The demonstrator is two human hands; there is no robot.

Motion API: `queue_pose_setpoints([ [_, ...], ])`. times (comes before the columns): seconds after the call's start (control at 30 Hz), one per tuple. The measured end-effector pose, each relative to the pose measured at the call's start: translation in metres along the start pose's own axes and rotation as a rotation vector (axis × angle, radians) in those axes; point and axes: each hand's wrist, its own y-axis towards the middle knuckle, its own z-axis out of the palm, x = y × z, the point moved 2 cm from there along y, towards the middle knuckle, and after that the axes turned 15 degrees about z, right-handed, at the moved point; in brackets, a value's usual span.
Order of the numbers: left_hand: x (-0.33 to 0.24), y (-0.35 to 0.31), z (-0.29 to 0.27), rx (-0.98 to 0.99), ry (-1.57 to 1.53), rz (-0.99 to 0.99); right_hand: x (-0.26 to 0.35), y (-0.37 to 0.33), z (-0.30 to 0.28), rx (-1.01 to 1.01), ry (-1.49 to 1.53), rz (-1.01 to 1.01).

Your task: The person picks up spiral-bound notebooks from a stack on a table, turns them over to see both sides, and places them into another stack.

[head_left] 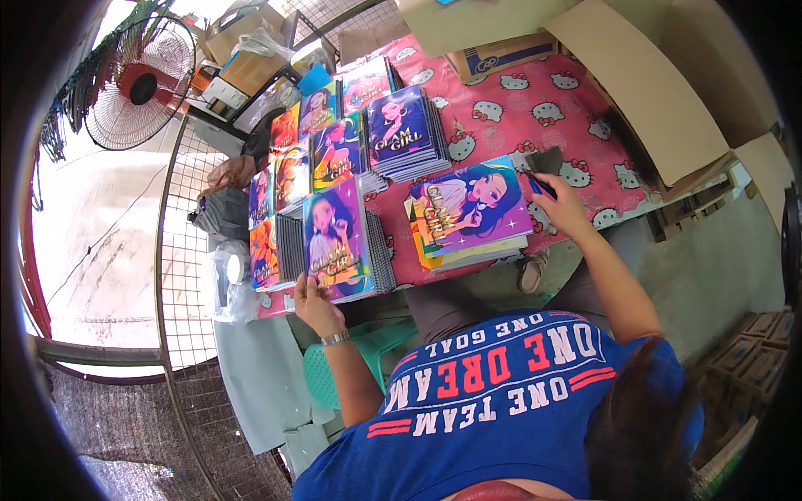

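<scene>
My left hand grips the lower left corner of a purple spiral notebook with a drawn girl on its cover. This notebook lies on top of the front stack, beside several other notebook stacks. On the right, my right hand is closed around a slim dark blue thing, perhaps a pen or cutter; its kind is not clear. Just left of that hand lies a loose pile of unbound printed covers, with yellowish sheets under the top one. A dark grey piece rests just beyond my right fingers.
A pink cartoon-cat tablecloth covers the table. More notebook stacks stand at its far left. Large open cardboard boxes rise at the right. A fan and a wire grid are on the left. A green plastic stool stands below.
</scene>
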Motion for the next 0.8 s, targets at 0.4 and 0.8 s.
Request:
queue_pose_setpoints([
  [0.4,0.061,0.003,-0.057,0.088,0.560,0.109,-0.057,0.136,-0.102,-0.555,-0.628,0.099],
  [0.8,-0.024,-0.039,0.188,0.780,0.360,0.700,-0.069,0.159,-0.110,-0.551,-0.802,0.129],
])
